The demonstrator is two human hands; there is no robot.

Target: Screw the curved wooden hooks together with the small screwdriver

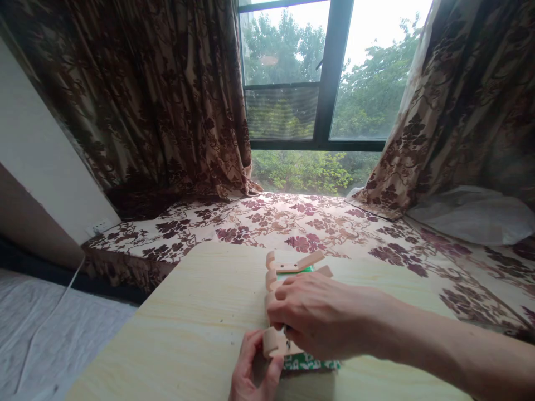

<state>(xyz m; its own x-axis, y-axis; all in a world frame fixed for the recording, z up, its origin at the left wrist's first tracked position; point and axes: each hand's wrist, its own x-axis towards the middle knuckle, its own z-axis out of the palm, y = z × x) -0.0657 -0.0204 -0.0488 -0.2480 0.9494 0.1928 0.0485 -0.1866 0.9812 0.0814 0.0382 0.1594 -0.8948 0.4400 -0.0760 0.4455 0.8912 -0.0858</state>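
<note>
Several beige strips, each with a curled end, lie side by side across a green and white patterned block (311,363). The far strip (288,267) shows two dark holes and a raised right end. With thumb and fingers, my left hand (253,367) grips the curled end of the nearest beige strip (271,342) from the left. My right hand (307,309) reaches in from the right and is closed, fingertips down over that strip. A small dark bit shows under its fingers, too hidden to name. The right hand covers much of the middle strips and block.
All of this rests on a pale wood-grain table (188,312), with a few dark specks left of the strips. Behind it is a flower-patterned window seat (267,223), between patterned curtains (188,100). A clear plastic bag (472,214) lies at the right.
</note>
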